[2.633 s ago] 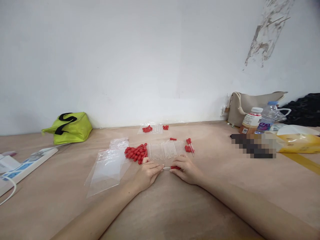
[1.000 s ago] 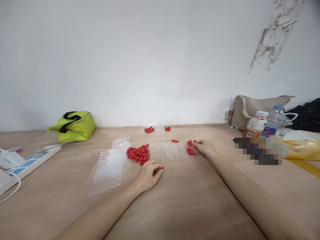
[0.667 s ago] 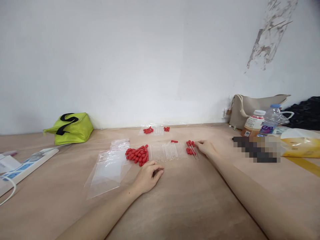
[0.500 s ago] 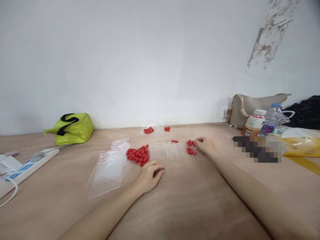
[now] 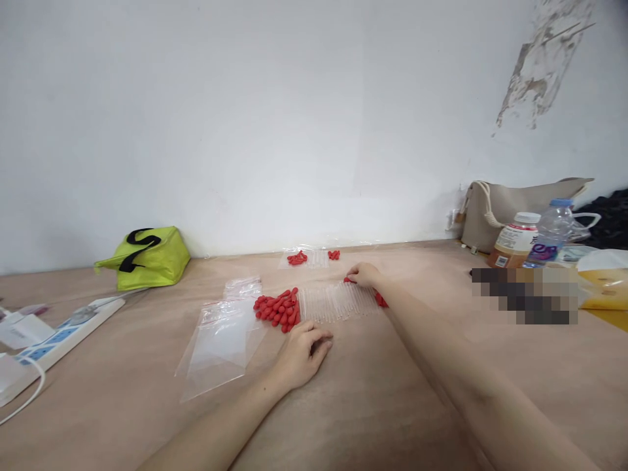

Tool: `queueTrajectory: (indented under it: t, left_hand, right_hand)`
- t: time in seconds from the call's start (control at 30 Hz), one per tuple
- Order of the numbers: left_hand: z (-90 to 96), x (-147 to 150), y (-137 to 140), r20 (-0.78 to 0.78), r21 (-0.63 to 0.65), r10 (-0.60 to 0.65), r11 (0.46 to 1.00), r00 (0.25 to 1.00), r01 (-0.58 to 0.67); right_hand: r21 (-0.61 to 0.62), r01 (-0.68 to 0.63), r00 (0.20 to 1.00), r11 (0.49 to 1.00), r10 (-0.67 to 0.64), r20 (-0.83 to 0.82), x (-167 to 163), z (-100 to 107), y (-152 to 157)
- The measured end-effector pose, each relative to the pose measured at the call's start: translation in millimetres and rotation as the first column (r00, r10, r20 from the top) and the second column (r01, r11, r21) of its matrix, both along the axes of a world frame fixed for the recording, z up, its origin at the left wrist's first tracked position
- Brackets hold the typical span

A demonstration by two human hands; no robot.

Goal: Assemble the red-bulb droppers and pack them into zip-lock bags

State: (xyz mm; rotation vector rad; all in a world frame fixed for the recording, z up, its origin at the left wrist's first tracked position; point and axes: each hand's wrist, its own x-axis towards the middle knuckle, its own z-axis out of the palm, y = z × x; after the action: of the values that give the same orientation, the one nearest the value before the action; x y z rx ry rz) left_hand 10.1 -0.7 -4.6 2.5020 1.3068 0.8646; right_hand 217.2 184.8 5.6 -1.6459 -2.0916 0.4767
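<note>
Overall, in the head view, a lime-green bag (image 5: 154,261) with a black strap and a white power strip (image 5: 63,337) occupy the left of the brown tabletop (image 5: 314,422), well apart from the hands. Across on the right stand 2 bottles, 1 white-capped (image 5: 517,242) and 1 blue-capped (image 5: 552,229), before a beige bag (image 5: 510,203), with a yellow pack (image 5: 603,288) and a pixelated dark object (image 5: 527,294) nearer. The right forearm crosses the table's right half and partly covers some red pieces (image 5: 381,300) at the right end of a row of clear tubes (image 5: 336,302). The table's far edge meets a white wall (image 5: 275,131); a broad stretch of brown surface lies between the 2 forearms. Flat clear zip bags (image 5: 216,347) overlap left of a heap of red bulbs (image 5: 278,311), which touches the tubes' left end. Near the wall, a clear packet (image 5: 318,259) shows slim tubes, with red bulbs (image 5: 297,258) at its left. The right hand (image 5: 366,275) has its fingertips at a single red bulb (image 5: 348,280) behind the tubes; whether they pinch it, I cannot tell. The left hand (image 5: 303,353) rests just before the heap, fingers loosely curled, thumb apart from them.
</note>
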Motion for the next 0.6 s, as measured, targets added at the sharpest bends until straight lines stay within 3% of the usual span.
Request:
queueTrajectory:
  t: [0.23, 0.4, 0.47, 0.53, 0.6]
  left_hand:
    - [-0.5, 0, 1, 0.004, -0.006, -0.013, 1.0, 1.0, 0.013]
    - [0.6, 2, -2, -0.003, 0.019, 0.001, 1.0, 1.0, -0.001]
    - [3.6, 2, -4, -0.057, 0.09, 0.098, 0.992, 0.994, -0.093]
    - [9.5, 0, -3, -0.127, 0.191, 0.25, 0.956, 0.96, -0.223]
    - [17.8, -2, 2, -0.18, 0.282, 0.392, 0.899, 0.902, -0.334]
  right_hand:
    - [-0.003, 0.014, 0.999, 1.0, -0.014, -0.038, 2, 7, -5]
    - [0.146, 0.028, 0.99, 0.989, -0.007, -0.14, 3, 21, -33]
    - [0.236, -0.037, 0.984, 0.971, 0.076, -0.158, 6, 21, -58]
    - [0.381, -0.177, 0.965, 0.908, 0.235, -0.113, 10, 16, -87]
    - [0.457, -0.247, 0.95, 0.854, 0.306, -0.058, 13, 8, -117]
